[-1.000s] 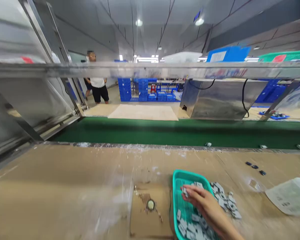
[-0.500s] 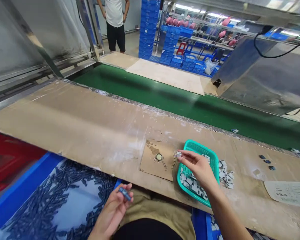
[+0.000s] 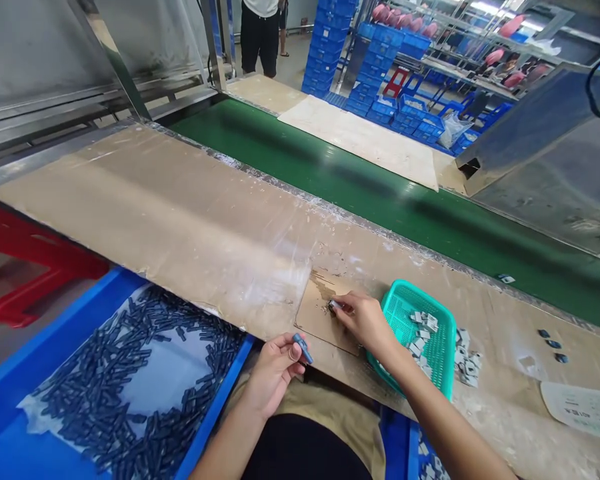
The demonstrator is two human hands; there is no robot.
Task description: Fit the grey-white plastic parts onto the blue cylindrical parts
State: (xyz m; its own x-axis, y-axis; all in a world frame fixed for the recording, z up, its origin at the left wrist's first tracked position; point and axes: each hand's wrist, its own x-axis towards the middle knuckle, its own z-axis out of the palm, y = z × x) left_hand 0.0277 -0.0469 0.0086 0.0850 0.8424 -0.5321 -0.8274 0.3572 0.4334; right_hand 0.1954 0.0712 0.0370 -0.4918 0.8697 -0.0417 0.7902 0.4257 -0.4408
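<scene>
My left hand [image 3: 276,373], near the front edge of the table, pinches a small dark blue-grey plastic piece [image 3: 303,348]. Over a square of cardboard [image 3: 316,323], my right hand [image 3: 363,320] is closed on a small whitish-grey plastic piece [image 3: 335,305], its fingertips at the round spot on the cardboard, which they mostly cover. Just right of that hand is a green basket [image 3: 449,333] with grey-white pieces [image 3: 424,321] in it. Many dark pieces [image 3: 105,373] like the left hand's lie in a blue bin [image 3: 10,393] at lower left.
Loose grey-white pieces [image 3: 467,360] lie right of the basket, then several dark pieces [image 3: 553,344] and a paper sheet [image 3: 580,403]. Beyond the table runs a green conveyor belt [image 3: 300,163] carrying a small piece [image 3: 506,279]. A red stool [image 3: 45,267] stands left; a person [image 3: 260,33] stands behind.
My right hand has moved left from the basket's rim to the round spot on the cardboard, carrying the whitish piece. My left hand has come up closer to the cardboard. The view has shifted.
</scene>
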